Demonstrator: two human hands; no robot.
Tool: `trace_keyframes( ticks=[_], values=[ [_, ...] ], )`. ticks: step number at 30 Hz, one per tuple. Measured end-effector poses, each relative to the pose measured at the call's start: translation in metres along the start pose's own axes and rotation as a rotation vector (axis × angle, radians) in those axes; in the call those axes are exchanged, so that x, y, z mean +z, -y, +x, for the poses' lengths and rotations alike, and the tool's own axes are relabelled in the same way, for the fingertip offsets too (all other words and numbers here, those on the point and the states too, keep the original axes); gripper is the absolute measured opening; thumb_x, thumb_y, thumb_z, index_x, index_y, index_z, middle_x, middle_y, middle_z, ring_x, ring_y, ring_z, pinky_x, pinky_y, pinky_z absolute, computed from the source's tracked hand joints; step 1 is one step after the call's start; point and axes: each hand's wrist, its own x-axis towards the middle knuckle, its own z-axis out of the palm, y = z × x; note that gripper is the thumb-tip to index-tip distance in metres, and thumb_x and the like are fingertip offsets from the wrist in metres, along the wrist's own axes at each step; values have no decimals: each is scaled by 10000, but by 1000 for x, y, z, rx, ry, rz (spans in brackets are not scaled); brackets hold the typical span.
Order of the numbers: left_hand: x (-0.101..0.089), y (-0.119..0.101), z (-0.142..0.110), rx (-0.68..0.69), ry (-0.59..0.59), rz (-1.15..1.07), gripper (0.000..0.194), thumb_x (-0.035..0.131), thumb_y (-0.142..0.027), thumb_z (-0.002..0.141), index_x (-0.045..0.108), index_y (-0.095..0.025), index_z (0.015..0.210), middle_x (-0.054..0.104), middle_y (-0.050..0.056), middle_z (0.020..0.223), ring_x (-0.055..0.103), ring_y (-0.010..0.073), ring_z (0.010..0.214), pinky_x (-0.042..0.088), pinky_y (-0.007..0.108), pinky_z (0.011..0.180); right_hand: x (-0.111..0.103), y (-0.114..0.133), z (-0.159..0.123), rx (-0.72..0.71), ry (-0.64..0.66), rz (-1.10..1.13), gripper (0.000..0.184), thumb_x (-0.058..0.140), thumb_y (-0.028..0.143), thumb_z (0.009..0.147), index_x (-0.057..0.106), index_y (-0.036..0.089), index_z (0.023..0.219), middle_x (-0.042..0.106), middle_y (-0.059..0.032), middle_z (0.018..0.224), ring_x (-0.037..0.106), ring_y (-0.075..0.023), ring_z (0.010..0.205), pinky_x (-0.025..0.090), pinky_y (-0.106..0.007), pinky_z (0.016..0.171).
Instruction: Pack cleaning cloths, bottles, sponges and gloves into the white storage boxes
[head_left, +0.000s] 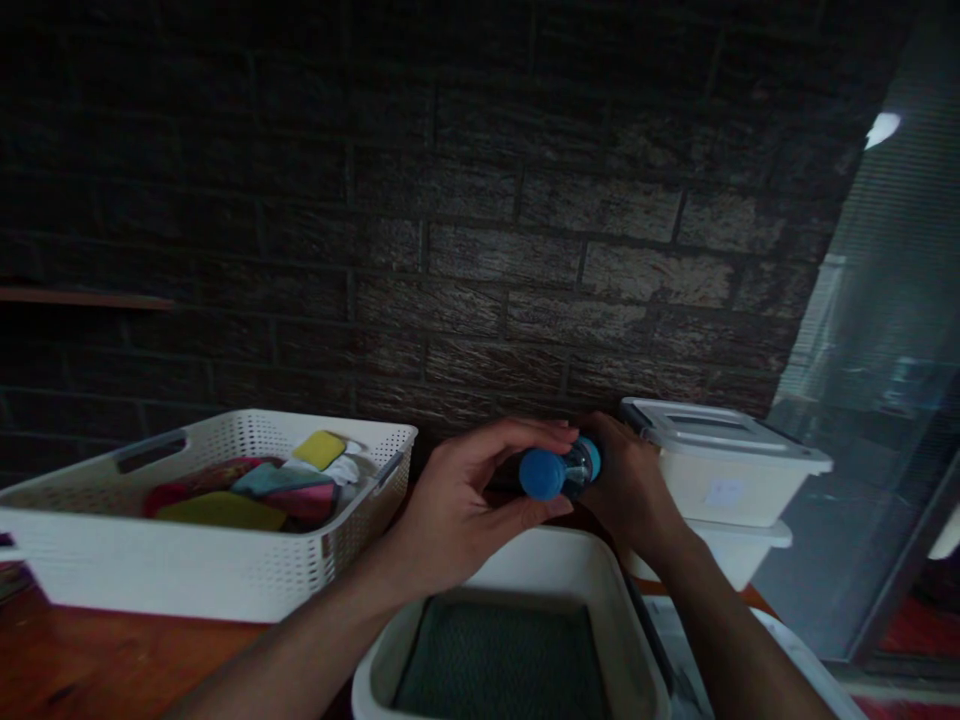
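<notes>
Right hand (626, 485) clamps a bottle (577, 472); left hand (450, 500) curves around its blue cap (541, 474) end.
The pale label (724, 491) on the upper box (750, 475) is too faint to read. Both forearms reach forward and converge, holding the bottle above the far rim of the bin (544, 545), cap toward the viewer; the left thumb lies below, fingers above, and whether they press on it, I cannot tell.

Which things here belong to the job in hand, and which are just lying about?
Job in hand, apparently:
blue-capped bottle, between left hand and right hand

Just lying about, apparently:
open tub with dark green item
white basket with cloths
stacked lidded boxes
</notes>
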Motion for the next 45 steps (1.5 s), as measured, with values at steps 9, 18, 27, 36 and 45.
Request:
trace_keyframes(
  ticks=[9, 18, 27, 36, 45],
  values=[
    [-5, 5, 6, -27, 37, 131, 576, 940, -167, 677, 738, -217, 1214, 705, 93, 1327, 670, 231, 1229, 543, 327, 1071, 1, 5, -1, -19, 31, 90, 321, 769, 223, 712, 657, 193, 1012, 748, -68, 954, 722, -261, 850, 473, -303, 682],
    [0, -4, -1, 128, 246, 452, 507, 843, -171, 802, 708, -226, 1288, 708, 52, 1317, 664, 183, 1222, 503, 258, 1091, 9, 3, -1, -239, 50, 335, 357, 649, 160, 854, 616, 158, 1210, 706, -142, 1239, 665, -268, 1224, 508, -395, 1054],
    [0, -9, 0, 193, 305, 419, 454, 821, -207, 841, 709, -192, 1280, 689, 63, 1309, 644, 166, 1232, 466, 218, 1106, 3, 6, -1, -307, 35, 318, 334, 650, 226, 909, 611, 179, 1237, 674, -155, 1300, 587, -278, 1341, 477, -438, 1115],
    [0, -6, 2, -36, 3, 233, 560, 866, -229, 800, 669, -275, 1322, 698, 16, 1272, 655, 170, 1184, 504, 228, 1019, 6, 11, -6, -166, 239, 396, 360, 806, 326, 807, 675, 170, 1104, 746, -62, 1025, 695, -234, 883, 513, -323, 767],
    [-12, 17, 15, -432, -321, -191, 454, 730, -461, 914, 682, -222, 1297, 767, 62, 1113, 708, 204, 998, 561, 284, 865, 10, 39, -18, 154, 496, 888, 457, 754, 531, 878, 643, 171, 1138, 690, -17, 857, 607, -133, 721, 490, -237, 637]
  ],
)
